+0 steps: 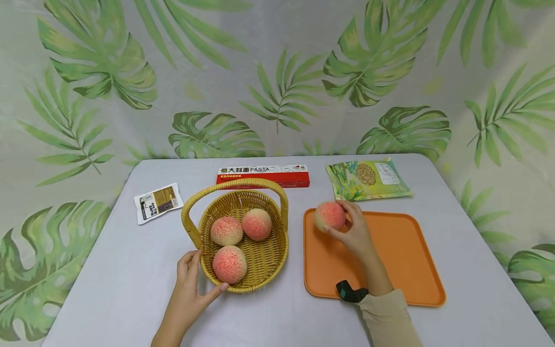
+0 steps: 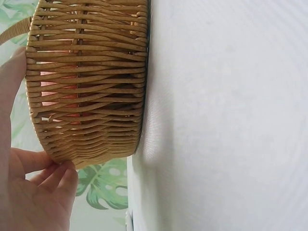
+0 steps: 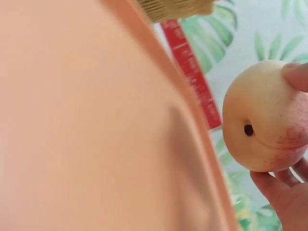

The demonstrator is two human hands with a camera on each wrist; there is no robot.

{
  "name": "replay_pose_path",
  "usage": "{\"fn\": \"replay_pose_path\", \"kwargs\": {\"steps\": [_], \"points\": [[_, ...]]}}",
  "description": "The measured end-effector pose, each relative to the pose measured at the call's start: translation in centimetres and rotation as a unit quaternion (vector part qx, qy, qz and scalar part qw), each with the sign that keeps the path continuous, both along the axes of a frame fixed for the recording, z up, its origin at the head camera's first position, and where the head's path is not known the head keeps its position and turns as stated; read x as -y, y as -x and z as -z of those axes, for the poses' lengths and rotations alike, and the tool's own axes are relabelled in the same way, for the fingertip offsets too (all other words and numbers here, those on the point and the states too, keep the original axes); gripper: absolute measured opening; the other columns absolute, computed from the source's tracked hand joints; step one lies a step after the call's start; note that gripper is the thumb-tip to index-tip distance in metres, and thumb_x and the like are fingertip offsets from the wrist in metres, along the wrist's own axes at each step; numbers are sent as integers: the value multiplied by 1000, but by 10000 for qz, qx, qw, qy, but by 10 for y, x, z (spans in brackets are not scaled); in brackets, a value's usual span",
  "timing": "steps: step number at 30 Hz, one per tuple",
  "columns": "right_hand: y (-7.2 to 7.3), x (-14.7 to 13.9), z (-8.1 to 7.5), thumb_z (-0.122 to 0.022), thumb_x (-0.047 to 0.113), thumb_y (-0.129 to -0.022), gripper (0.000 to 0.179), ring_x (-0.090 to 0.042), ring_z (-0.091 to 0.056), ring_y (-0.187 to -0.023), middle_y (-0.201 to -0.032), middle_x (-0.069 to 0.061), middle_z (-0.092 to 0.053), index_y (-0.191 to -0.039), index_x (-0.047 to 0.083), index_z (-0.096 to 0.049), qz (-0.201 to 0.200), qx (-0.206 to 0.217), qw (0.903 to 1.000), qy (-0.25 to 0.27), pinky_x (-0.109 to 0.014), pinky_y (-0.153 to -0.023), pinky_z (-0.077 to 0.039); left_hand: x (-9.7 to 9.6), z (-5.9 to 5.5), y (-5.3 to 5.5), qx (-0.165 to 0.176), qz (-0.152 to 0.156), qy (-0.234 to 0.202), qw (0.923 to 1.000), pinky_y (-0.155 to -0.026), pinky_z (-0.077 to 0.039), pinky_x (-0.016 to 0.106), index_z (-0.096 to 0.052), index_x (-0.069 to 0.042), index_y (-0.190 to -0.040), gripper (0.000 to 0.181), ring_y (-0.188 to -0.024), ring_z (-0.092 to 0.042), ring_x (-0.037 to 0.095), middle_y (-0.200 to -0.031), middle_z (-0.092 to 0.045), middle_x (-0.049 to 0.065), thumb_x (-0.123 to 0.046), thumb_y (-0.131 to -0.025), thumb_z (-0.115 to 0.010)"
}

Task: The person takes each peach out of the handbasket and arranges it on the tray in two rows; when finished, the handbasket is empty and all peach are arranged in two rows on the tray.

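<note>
In the head view my right hand (image 1: 356, 235) grips a pink-and-cream peach (image 1: 330, 216) between thumb and fingers, over the left back part of an orange tray (image 1: 403, 260). Seen from the right wrist, the peach (image 3: 262, 115) shows a small dark hole and hangs above the tray's surface. My left hand (image 1: 188, 289) holds the near left rim of a yellow wicker basket (image 1: 264, 270), fingers at its side and thumb along the front. Inside the basket lie three more peaches (image 1: 230, 264). The left wrist view shows fingers against the woven wall (image 2: 91, 96).
Behind the basket lies a red and white pasta box (image 1: 262, 180). A green bag (image 1: 368, 180) is at the back right, just beyond the tray. A small white packet (image 1: 158, 203) lies left of the basket, whose handle (image 1: 234, 183) stands up over its far side.
</note>
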State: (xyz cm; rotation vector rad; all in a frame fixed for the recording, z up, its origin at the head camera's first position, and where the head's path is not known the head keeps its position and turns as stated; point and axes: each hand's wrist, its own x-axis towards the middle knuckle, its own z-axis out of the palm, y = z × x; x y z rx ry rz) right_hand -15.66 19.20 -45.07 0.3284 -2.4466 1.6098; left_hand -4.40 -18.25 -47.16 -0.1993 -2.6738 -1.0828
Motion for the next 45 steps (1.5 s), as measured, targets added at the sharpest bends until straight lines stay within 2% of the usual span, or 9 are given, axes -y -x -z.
{"fn": "replay_pose_path", "kwargs": {"steps": [3,9,14,21,24,31,36,40,45], "points": [[6,-6,17,-76,-1,-68,70,-30,-36,-111,-126,-18,-34,-128,-3,-40,16,209,9998,12,-50,-92,-36,-1,0,0,-57,19,28,10000,-88,-37,53,-31,3,-135,95,-113,-36,34,-127,-27,19,-36,-64,-80],[10,-9,30,-75,-1,-70,70,-31,-38,-109,-130,-19,-32,-129,-3,-38,-71,143,9997,-160,-49,-92,-36,-1,1,0,-73,27,39,10000,-88,-37,54,-31,4,-134,94,-113,-36,35,-126,-27,19,-35,-64,-80],[9,-6,24,-73,-5,-71,70,-36,-34,-116,-132,-23,-29,-130,-7,-35,-183,196,9994,-216,-50,-96,-31,-1,0,-1,-26,-26,57,10000,-88,-37,53,-31,3,-134,94,-113,-37,35,-127,-27,18,-37,-64,-80],[-3,4,1,-69,-14,-70,72,-46,-28,-120,-130,-30,-25,-128,-13,-26,-358,284,9987,-239,-55,-97,-26,-1,1,0,-89,6,73,9999,-86,-39,53,-31,4,-134,94,-111,-38,35,-126,-27,19,-36,-64,-80],[-2,2,5,-68,-11,-73,70,-45,-29,-120,-130,-29,-25,-128,-11,-25,-412,356,9985,-86,-55,-97,-25,-1,0,0,-70,5,73,9999,-86,-38,54,-31,4,-134,94,-112,-38,36,-127,-27,19,-36,-64,-80],[8,-9,30,-70,5,-77,68,-36,-31,-122,-134,-20,-29,-130,1,-28,-238,638,9975,178,-49,-98,-28,-1,-2,-1,68,-15,12,10000,-87,-38,54,-30,3,-135,94,-114,-36,36,-128,-25,19,-37,-65,-79],[8,-11,31,-71,5,-77,70,-37,-30,-122,-135,-20,-29,-132,3,-27,-194,703,9972,186,-50,-98,-28,-1,-2,-1,147,-27,11,9999,-87,-37,55,-30,3,-135,94,-115,-36,37,-129,-24,19,-39,-66,-78],[4,-9,22,-69,7,-78,70,-39,-26,-123,-137,-20,-26,-134,1,-27,-138,549,9984,70,-53,-100,-24,-1,-1,-1,97,-24,36,9999,-87,-38,54,-30,3,-135,94,-114,-36,36,-129,-25,18,-39,-66,-78],[-15,9,-17,-65,1,-80,64,-38,-23,-125,-136,-22,-28,-133,-5,-29,12,-11,10000,-84,-53,-102,-18,0,0,0,-72,21,26,10000,-88,-38,54,-31,3,-134,93,-113,-37,35,-128,-26,18,-36,-65,-80]]}}
